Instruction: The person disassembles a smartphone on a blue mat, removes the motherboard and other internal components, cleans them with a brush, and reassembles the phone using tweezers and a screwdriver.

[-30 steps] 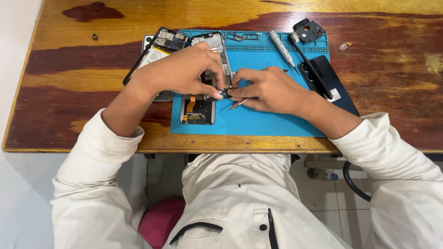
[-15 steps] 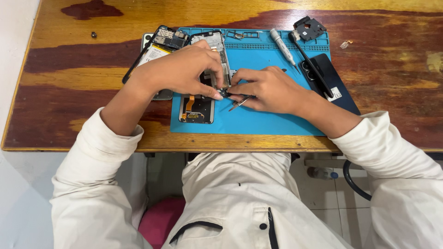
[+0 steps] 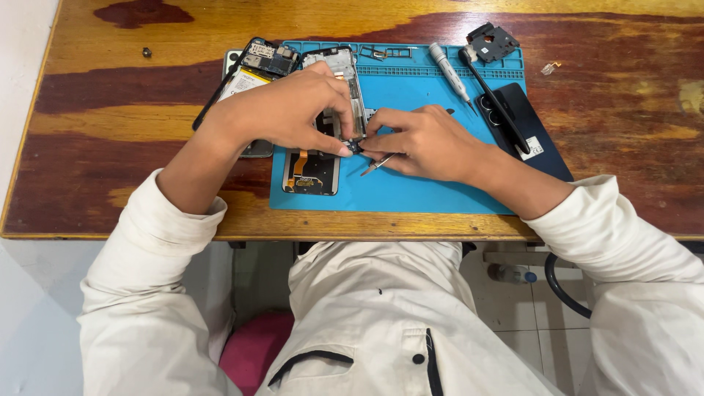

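On the blue work mat (image 3: 440, 183), a person in a cream jacket is working over an opened phone (image 3: 323, 158) whose inner face is showing, with an orange flex strip near its lower end. The left hand (image 3: 290, 110) is lying across the phone's upper half, fingers curled together and pressing downward, thumb and forefinger meeting at the phone's right edge over a small dark part (image 3: 357, 147). The right hand (image 3: 422, 139) is closing its fingertips on the same part from the right while gripping slim metal tweezers (image 3: 375, 164), whose tips are pointing down and to the left.

A sound approach, judging by this arrangement, is keeping the left hand steadying the frame while the right is working in small, light movements, so the part is not slipping away.

The phone is lying directly under the left hand and just left of the right hand, its lower end showing free. A second opened phone (image 3: 253, 70), a screwdriver (image 3: 449, 71) and a dark back cover (image 3: 524, 132) are resting apart on the wooden table (image 3: 110, 147).
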